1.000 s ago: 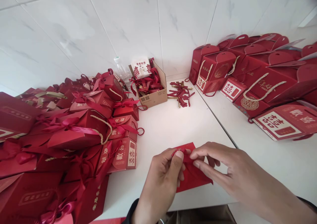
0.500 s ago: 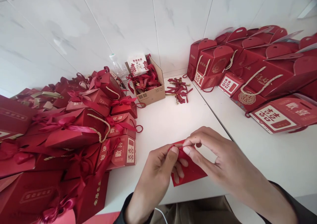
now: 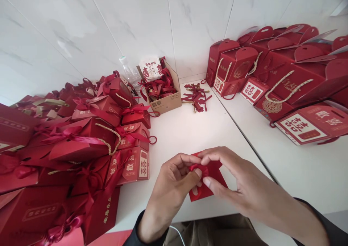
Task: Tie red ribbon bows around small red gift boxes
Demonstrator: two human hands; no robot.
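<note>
A small red gift box stands on the white table close in front of me. Over its top, my left hand is closed, its thumb pressing a red ribbon against the curled fingers. My right hand meets it from the other side, index finger and thumb curved around the ribbon's loop. The fingertips of both hands nearly touch. The knot and much of the box are hidden behind the fingers.
Many red gift boxes with ribbon bows are piled on the left. Along the right stand larger red boxes with rope handles. A cardboard box of ribbons sits at the back, beside loose ribbon pieces and a clear bottle.
My left thumb has moved right over the ribbon. The right finger and thumb have gone from a pinch to a wider curve, and a ribbon loop now shows between the hands.
</note>
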